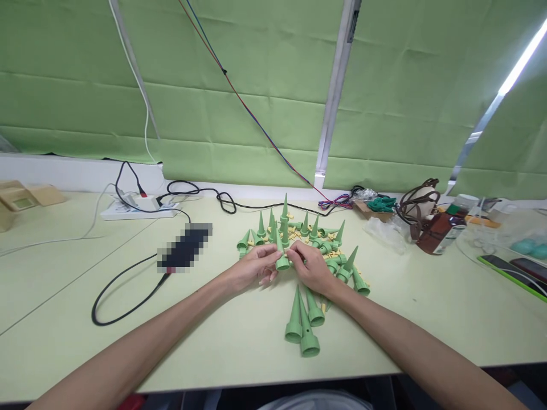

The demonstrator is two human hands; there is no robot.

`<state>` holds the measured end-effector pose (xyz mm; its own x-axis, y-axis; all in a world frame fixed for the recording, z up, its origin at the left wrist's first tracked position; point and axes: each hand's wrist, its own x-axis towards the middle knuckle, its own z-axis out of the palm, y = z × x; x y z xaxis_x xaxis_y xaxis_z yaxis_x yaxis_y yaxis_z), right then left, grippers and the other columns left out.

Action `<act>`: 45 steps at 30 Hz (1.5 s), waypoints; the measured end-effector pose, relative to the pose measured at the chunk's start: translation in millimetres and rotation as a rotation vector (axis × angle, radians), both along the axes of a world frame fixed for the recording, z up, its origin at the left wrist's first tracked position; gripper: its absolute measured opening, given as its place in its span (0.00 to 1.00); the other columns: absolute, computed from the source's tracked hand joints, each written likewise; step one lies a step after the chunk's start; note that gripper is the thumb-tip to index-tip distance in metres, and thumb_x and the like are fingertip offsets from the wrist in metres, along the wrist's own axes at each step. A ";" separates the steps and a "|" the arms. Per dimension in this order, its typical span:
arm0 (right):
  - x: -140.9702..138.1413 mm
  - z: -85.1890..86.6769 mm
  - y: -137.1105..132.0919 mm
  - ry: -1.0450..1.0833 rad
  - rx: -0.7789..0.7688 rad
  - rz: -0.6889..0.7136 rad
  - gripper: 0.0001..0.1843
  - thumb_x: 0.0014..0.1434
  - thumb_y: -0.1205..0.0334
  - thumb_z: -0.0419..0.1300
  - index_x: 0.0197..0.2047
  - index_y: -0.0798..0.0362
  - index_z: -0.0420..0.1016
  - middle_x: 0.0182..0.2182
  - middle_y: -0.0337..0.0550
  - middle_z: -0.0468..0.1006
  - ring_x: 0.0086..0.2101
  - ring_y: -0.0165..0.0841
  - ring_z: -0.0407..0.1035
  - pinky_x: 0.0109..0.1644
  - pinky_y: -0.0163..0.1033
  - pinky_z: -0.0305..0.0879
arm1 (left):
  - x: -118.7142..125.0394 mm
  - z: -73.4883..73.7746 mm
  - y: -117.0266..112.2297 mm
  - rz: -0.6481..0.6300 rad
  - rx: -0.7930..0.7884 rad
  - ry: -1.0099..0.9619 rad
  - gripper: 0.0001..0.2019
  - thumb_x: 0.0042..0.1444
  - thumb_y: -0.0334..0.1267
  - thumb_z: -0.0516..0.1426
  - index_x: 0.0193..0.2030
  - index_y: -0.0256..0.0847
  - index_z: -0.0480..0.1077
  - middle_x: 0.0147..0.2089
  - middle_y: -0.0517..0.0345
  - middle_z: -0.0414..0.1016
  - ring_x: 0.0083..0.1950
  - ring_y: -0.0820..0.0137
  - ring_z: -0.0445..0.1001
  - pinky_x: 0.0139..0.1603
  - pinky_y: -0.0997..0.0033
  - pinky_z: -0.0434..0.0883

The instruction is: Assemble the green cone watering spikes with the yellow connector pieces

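Note:
My left hand (pixel 253 265) is closed around a green plastic cone spike (pixel 282 263), its wide collar low and its tip pointing up. Against the right side of that spike, my right hand (pixel 313 266) is pinched shut; whatever its fingertips hold is too small to make out. Behind and around both hands lie many more green spikes (pixel 314 229), some upright and some on their sides, mixed with small yellow plastic pieces (pixel 294 234). Nearer to me, a few loose spikes (pixel 309 344) lie together below my right hand.
A blurred-out dark device (pixel 186 248) with a black cable lies left. Behind it sits a white power strip (pixel 139 209). On the right are a clear plastic bag (pixel 387 234), a brown bottle (pixel 442 230) and phones (pixel 513 275). Green sheeting (pixel 239 125) covers the wall.

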<state>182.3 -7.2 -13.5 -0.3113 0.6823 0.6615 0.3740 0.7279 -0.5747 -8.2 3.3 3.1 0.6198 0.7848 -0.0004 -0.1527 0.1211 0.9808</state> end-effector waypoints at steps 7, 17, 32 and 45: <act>-0.2 1.5 0.2 -0.043 -0.045 0.016 0.15 0.69 0.59 0.48 0.29 0.51 0.57 0.23 0.34 0.61 0.24 0.29 0.55 0.31 0.35 0.52 | -4.0 -8.2 4.6 0.042 0.096 0.074 0.15 0.56 0.46 0.64 0.37 0.35 0.69 0.26 0.62 0.67 0.19 0.81 0.64 0.18 0.80 0.56; -0.5 1.1 2.6 -0.086 -0.035 0.012 0.19 0.70 0.60 0.48 0.26 0.50 0.50 0.20 0.33 0.56 0.22 0.28 0.51 0.28 0.36 0.48 | -3.4 -3.1 2.5 0.098 0.318 0.220 0.16 0.56 0.47 0.63 0.42 0.34 0.75 0.23 0.62 0.66 0.21 0.79 0.60 0.20 0.76 0.57; -1.4 1.0 2.0 -0.097 -0.018 -0.001 0.21 0.69 0.56 0.48 0.24 0.50 0.52 0.18 0.32 0.56 0.21 0.27 0.52 0.28 0.35 0.50 | 0.6 -1.1 0.1 0.186 0.367 0.278 0.17 0.59 0.52 0.59 0.35 0.37 0.70 0.20 0.63 0.66 0.18 0.78 0.62 0.18 0.78 0.58; -3.6 0.8 -2.0 -0.176 -0.009 0.025 0.18 0.65 0.59 0.54 0.24 0.51 0.54 0.18 0.32 0.61 0.21 0.26 0.54 0.27 0.34 0.50 | 1.0 -8.4 5.1 0.081 0.239 0.209 0.21 0.63 0.54 0.54 0.31 0.36 0.66 0.21 0.59 0.70 0.17 0.76 0.67 0.18 0.77 0.64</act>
